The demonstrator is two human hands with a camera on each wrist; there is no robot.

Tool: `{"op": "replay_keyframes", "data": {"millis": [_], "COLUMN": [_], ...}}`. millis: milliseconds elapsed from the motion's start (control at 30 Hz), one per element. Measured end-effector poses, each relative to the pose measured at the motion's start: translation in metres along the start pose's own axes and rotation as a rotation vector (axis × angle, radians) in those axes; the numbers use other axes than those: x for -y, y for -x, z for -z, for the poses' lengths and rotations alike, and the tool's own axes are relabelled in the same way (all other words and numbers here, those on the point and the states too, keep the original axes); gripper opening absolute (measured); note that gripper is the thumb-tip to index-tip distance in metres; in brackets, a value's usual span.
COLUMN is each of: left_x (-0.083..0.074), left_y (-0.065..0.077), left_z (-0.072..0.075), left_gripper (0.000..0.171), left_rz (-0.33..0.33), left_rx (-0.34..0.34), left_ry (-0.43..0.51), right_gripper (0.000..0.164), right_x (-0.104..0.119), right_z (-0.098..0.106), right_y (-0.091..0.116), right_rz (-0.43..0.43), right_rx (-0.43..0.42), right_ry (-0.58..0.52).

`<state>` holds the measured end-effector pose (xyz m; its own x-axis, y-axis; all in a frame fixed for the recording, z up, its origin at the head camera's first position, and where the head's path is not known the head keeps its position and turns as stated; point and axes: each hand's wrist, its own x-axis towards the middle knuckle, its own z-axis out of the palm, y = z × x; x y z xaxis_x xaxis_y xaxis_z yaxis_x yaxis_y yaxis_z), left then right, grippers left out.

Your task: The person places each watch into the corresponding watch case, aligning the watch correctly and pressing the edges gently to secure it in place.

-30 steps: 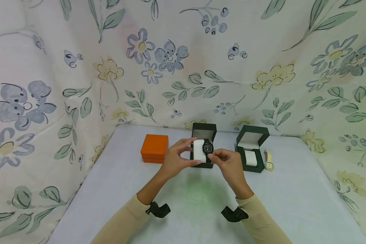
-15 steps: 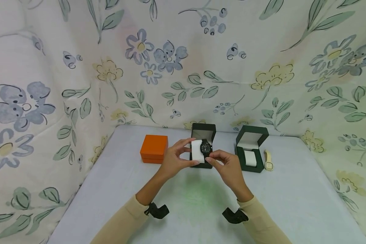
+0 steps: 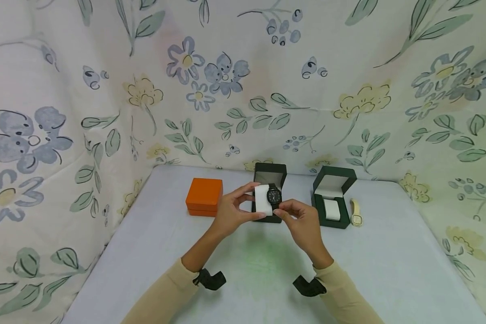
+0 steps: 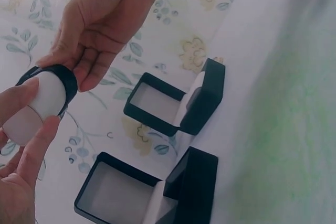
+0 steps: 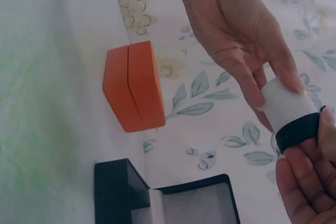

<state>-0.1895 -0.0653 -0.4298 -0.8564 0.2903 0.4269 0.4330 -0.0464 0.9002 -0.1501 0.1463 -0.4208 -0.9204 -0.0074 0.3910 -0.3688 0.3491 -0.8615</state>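
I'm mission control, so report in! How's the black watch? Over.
Left grip holds cushion; right grip pinches strap. Watch wrapped around cushion. Nothing seen blocking.

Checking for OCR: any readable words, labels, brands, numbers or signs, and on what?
None readable.
Black wristwatch: dial marks too small to read.
Gold-coloured wristwatch: dial too small to read.
Orange box, middle watch box, right-hand watch box, held white cushion: no lettering seen on the sides in view.
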Motion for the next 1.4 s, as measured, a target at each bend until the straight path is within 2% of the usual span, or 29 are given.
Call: {"op": "replay_keyframes", "data": {"millis": [233, 333, 467, 567, 633, 733, 800, 933, 1200, 1400], "left_x": [0.000, 0.003, 0.005, 0.005, 0.005, 0.005, 0.004, 0.003, 0.001, 0.001], "left_y": [-0.003, -0.003, -0.004, -0.003, -0.003, -0.003, -0.003, -0.004, -0.004, -0.003], "left_z": [0.000, 0.001, 0.003, 0.005, 0.005, 0.006, 0.006, 0.005, 0.009, 0.010], "left_gripper": [0.071, 0.072, 0.072, 0.072, 0.071, 0.071, 0.072, 0.073, 0.085, 0.086], "left_rz": [0.006, 0.022, 0.049, 0.070, 0.084, 0.098, 0.100, 0.100, 0.095, 0.072], "left_rx": [0.012, 0.022, 0.054, 0.082, 0.104, 0.135, 0.157, 0.188, 0.244, 0.263], "left_ry": [-0.007, -0.004, 0.031, 0.054, 0.069, 0.097, 0.120, 0.140, 0.062, 0.058], "right_gripper": [0.009, 0.009, 0.014, 0.034, 0.059, 0.093, 0.103, 0.099, 0.092, 0.095], "right_x": [-0.002, 0.002, 0.016, 0.024, 0.021, 0.009, 0.000, -0.010, -0.013, -0.016], "right_z": [0.000, 0.001, 0.007, 0.014, 0.018, 0.022, 0.024, 0.026, 0.025, 0.024], "right_y": [0.001, 0.000, 0.000, -0.003, -0.006, -0.013, -0.015, -0.017, -0.015, -0.014], "right_rz": [-0.015, -0.020, 0.062, 0.172, 0.225, 0.258, 0.252, 0.231, 0.206, 0.189], "right_rx": [-0.036, -0.001, 0.068, 0.112, 0.154, 0.253, 0.320, 0.379, 0.373, 0.363], "right_ry": [-0.046, -0.042, -0.012, 0.015, 0.026, 0.011, -0.003, -0.034, -0.119, -0.154]}}
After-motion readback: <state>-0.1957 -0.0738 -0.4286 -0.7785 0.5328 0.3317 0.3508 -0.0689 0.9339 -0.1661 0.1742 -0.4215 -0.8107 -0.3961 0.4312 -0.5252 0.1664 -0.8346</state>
